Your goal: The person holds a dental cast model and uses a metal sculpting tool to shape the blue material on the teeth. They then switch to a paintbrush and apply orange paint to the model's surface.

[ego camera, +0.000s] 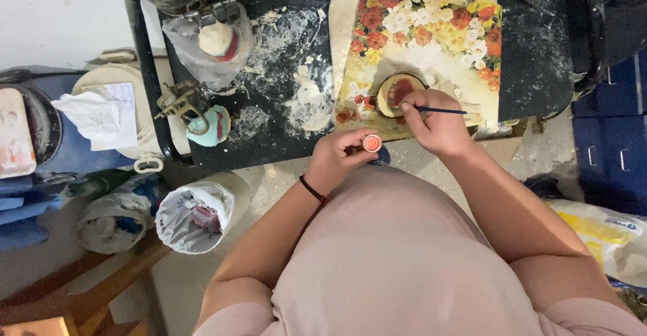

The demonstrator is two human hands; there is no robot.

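Left hand [337, 155], centre of frame, closed around small round orange-topped paint pot [372, 142]. Right hand [435, 121], just right of it, pinching thin dark-handled paintbrush [441, 111] beside round red-painted clay dish [399, 92] on flowered cloth [431, 33] over dusty black table [532, 53].

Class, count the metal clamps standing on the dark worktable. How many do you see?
2. One clamp stands at the table's back-left, gripping a plastic-wrapped piece; the other clamp is nearer the front-left edge. More may be hidden beyond the frame.
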